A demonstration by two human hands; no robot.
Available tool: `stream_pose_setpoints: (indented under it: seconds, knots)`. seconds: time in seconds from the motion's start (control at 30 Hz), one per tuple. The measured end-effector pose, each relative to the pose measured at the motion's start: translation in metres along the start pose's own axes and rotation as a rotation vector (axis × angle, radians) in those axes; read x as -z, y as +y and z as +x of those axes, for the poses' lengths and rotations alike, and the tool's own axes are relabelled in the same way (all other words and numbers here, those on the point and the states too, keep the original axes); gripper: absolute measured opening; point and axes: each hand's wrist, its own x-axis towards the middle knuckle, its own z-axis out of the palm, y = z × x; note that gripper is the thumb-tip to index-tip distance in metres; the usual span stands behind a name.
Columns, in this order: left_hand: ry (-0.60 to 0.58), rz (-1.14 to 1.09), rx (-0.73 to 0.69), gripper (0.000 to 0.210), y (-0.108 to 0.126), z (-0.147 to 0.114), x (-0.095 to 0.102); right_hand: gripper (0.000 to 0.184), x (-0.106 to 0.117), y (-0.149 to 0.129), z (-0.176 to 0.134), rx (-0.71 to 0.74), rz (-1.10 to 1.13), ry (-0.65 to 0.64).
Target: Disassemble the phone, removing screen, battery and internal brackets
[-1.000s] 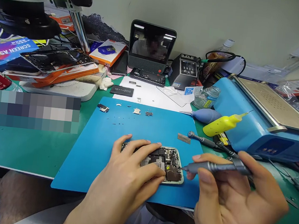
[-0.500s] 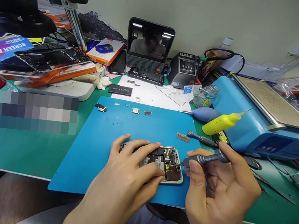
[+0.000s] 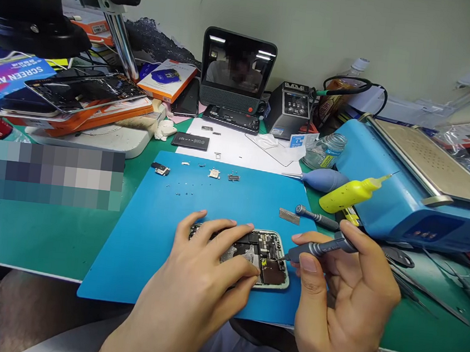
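Note:
An opened smartphone with bare circuitry inside a pale green frame lies on the blue mat. My left hand reaches across its left part, fingers over the far edge and thumb near the front edge, holding it down. Much of the phone is hidden beneath that hand. In my right hand is a slim grey screwdriver, pinched by the thumb and fingers, with the index finger at its rear end. Its tip meets the phone's inside near the right edge; the exact spot is too small to make out.
Tiny screws and small metal parts lie farther back on the mat. Behind them is a black battery. Another screwdriver, tweezers, a yellow bottle and a blue heating plate machine occupy the right.
My right hand has shifted slightly, its screwdriver still tipped into the phone. The left hand keeps its place on the phone. The whole view has moved a little.

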Motion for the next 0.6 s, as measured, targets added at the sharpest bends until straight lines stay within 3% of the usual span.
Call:
stream_pose_setpoints:
  seconds: [0.23,0.6]
  knots:
    - [0.007,0.012,0.001,0.021,0.0000,0.0009,-0.0003,0.064,0.0002,0.0048,-0.0022,0.088,-0.033,-0.015]
    - [-0.005,0.014,0.001,0.022,0.0002,0.0007,-0.0005,0.059,0.0028,0.0015,0.0030,0.151,-0.045,-0.048]
